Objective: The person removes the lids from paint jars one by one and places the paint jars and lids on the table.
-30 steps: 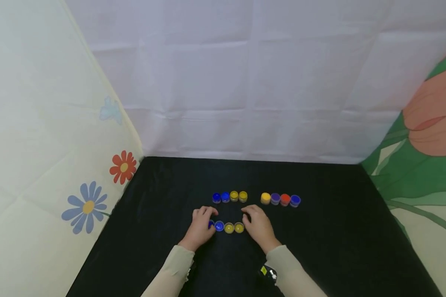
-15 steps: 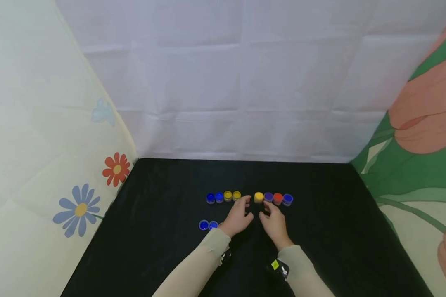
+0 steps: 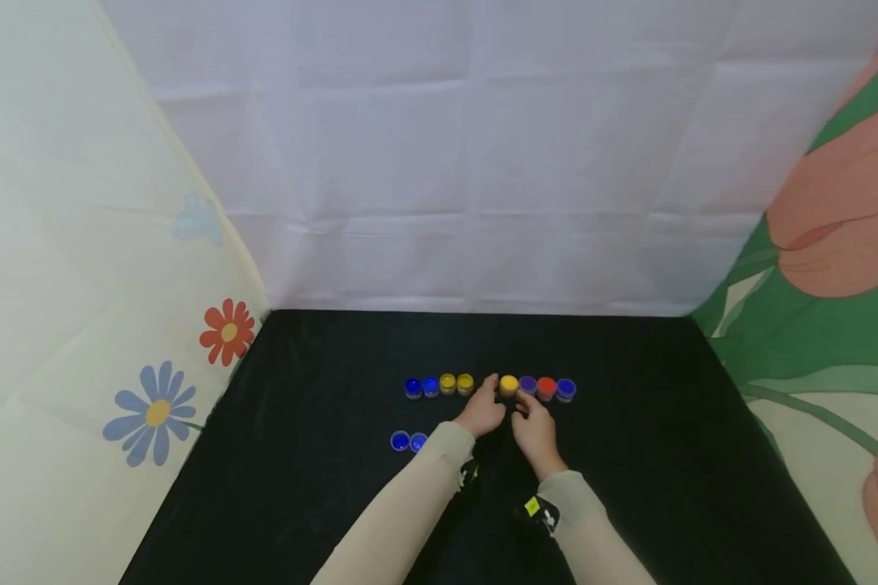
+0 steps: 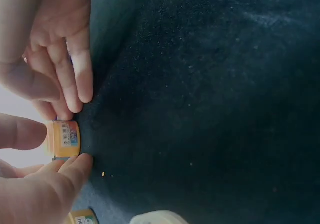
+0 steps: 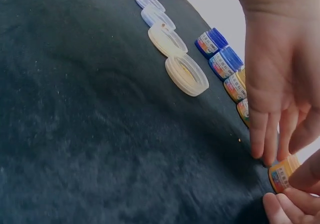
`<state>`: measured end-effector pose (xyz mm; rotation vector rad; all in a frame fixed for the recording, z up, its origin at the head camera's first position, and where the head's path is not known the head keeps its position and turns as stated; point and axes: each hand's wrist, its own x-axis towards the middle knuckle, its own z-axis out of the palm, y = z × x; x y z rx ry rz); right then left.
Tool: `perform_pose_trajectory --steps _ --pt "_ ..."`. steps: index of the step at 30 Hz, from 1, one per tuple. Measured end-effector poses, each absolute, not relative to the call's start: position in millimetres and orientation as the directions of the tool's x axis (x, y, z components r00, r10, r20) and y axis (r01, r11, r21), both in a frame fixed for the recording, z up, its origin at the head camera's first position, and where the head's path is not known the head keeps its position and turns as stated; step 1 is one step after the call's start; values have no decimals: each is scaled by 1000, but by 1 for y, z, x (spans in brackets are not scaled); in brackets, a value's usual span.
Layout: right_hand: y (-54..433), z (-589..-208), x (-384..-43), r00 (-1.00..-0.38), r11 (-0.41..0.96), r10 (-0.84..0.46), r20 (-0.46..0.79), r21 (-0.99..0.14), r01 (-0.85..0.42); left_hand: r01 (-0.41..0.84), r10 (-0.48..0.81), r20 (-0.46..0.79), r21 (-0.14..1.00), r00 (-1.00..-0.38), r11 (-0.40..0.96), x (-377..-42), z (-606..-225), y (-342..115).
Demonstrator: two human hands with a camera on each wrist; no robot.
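Note:
A yellow-orange paint jar [image 3: 508, 385] stands at the left end of the right-hand row, its lid on. My left hand [image 3: 485, 409] reaches to its left side with straight fingers. In the left wrist view those fingertips are close against the labelled jar [image 4: 71, 140]; contact is unclear. My right hand [image 3: 536, 426] is at the jar's right front, fingers extended and thumb apart, near the purple jar [image 3: 528, 385] too. The right wrist view shows both hands around the yellow-orange jar [image 5: 278, 179], partly hiding it.
Red [image 3: 546, 388] and blue jars [image 3: 566, 391] continue the right row. Left stand two blue jars [image 3: 421, 387] and two yellow jars [image 3: 457, 383], uncovered. Two blue lids [image 3: 400, 440] lie nearer me; clear-rimmed yellowish lids [image 5: 189, 75] are behind my left sleeve in the head view.
My left hand has gone from the left end of the lids to the right and forward, beside the yellow-orange jar. My right hand has also come to that jar from the lids' right end.

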<state>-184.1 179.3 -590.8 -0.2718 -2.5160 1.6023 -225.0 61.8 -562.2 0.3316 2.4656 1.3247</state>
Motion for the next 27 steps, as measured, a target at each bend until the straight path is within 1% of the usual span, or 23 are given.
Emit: perform_pose_trajectory --steps 5,8,13,19,24,27 --pt "175 -593 -186 -966 385 257 14 -919 89 46 326 -143 860 -935 508 -223 -562 63" --pt "175 -594 -185 -960 366 278 24 -927 83 98 320 -85 851 -944 516 -221 -562 64" --pt "180 -595 -178 -957 355 289 35 -932 74 194 341 -18 792 -940 578 -218 -569 62" --pt "190 -596 -169 -963 327 268 15 -942 77 222 363 -19 761 -931 609 -213 -573 57" --pt "194 -596 -167 -973 367 233 6 -927 82 262 385 9 746 -923 613 -211 -572 56" --pt "194 -597 -165 -975 394 223 14 -916 77 258 386 2 747 -923 612 -209 -569 54"
